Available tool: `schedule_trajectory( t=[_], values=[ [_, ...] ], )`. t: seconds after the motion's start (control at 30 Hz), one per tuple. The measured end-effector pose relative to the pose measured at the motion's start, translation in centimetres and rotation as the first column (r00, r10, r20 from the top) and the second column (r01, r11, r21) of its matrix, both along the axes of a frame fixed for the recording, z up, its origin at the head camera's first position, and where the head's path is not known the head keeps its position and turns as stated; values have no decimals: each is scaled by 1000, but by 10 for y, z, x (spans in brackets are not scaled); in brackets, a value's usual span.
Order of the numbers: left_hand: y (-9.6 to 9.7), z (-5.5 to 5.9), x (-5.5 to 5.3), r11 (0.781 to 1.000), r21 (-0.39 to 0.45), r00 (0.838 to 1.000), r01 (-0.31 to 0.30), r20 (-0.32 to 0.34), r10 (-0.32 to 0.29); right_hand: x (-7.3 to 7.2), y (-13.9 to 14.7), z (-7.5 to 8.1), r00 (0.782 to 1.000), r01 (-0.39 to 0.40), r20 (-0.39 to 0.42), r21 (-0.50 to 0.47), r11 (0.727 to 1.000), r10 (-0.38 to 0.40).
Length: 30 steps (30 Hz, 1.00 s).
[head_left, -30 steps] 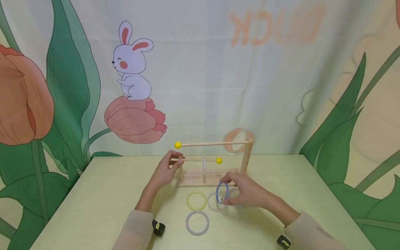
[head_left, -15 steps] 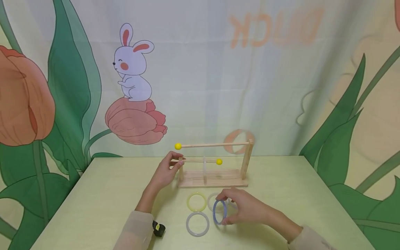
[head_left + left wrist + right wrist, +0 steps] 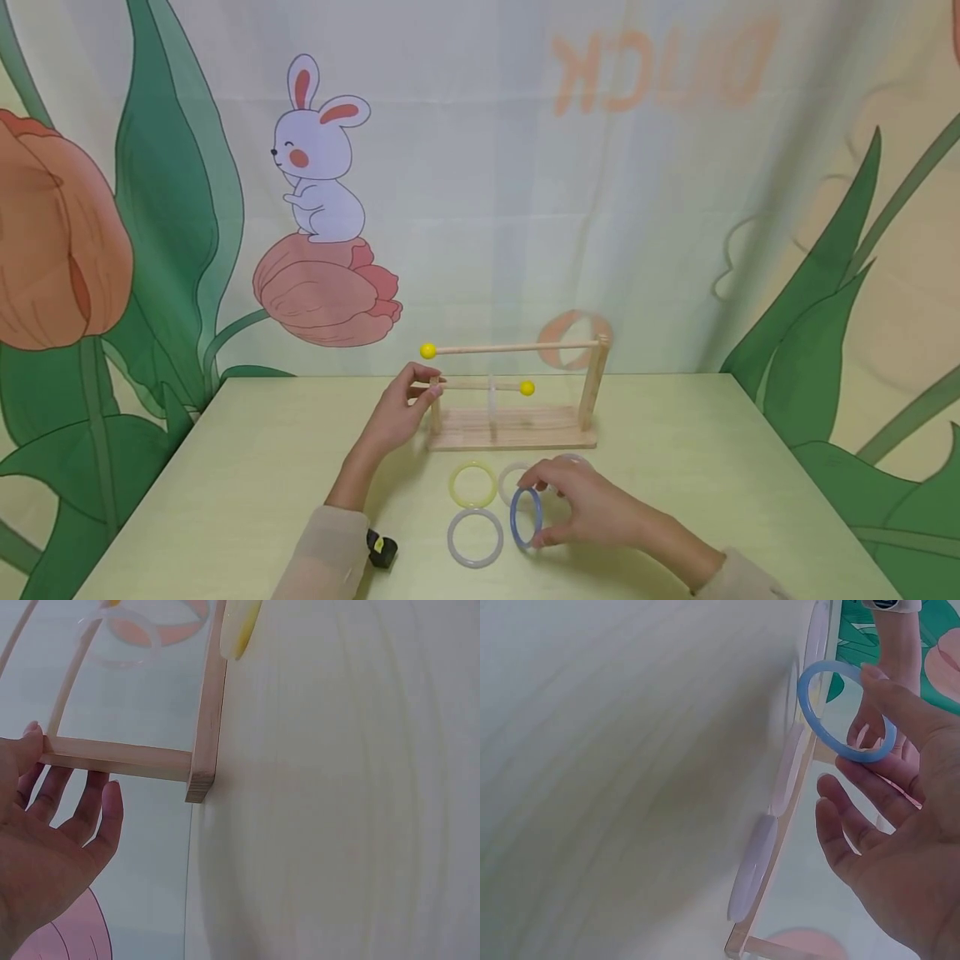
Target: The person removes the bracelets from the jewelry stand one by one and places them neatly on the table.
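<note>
My right hand (image 3: pixel 592 502) pinches a blue ring (image 3: pixel 514 518) between thumb and fingertips, holding it on edge close over the table. In the right wrist view the blue ring (image 3: pixel 810 712) stands off from the rings lying flat. My left hand (image 3: pixel 397 410) grips the top of the short left post of a wooden stand (image 3: pixel 517 439); in the left wrist view the thumb and fingers of this left hand (image 3: pixel 56 840) are around the post (image 3: pixel 120 756). The stand's two horizontal rods end in yellow balls, and a clear ring (image 3: pixel 492 404) hangs on the lower rod.
In front of the stand lie a yellow ring (image 3: pixel 451 492), a greyish ring (image 3: pixel 451 548) and a pale ring (image 3: pixel 504 477). Another pale ring (image 3: pixel 576 457) is partly hidden behind my right hand. A printed curtain (image 3: pixel 480 208) hangs behind the table (image 3: pixel 247 467).
My right hand has drawn the blue ring down, away from the stand and toward the near side of the table. The left hand has kept its grip on the post.
</note>
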<state>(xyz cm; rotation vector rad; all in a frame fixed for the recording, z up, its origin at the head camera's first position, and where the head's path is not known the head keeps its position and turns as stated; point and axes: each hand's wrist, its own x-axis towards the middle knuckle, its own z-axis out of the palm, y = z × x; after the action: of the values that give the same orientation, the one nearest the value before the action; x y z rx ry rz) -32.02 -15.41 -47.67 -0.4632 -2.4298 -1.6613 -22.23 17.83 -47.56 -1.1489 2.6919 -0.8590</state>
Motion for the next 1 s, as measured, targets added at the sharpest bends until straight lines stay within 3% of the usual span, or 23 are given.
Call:
schedule_trajectory(
  t=[0.2, 0.5, 0.67, 1.0],
  values=[
    [3, 10, 6, 1000, -2, 1000, 13, 17, -13, 1, 2, -1, 1000, 9, 3, 7, 1000, -9],
    [-2, -4, -4, 1000, 8, 1000, 9, 6, -9, 1, 7, -9, 1000, -26, -5, 45, 999, 26],
    [-4, -3, -5, 999, 0, 999, 32, 1, -32, 4, 8, -13, 999, -30, -31, 62, 998, 32],
    [-3, -6, -5, 1000, 5, 1000, 13, -1, -13, 5, 6, -20, 995, -16, -93, 137, 990, 29]
  ],
)
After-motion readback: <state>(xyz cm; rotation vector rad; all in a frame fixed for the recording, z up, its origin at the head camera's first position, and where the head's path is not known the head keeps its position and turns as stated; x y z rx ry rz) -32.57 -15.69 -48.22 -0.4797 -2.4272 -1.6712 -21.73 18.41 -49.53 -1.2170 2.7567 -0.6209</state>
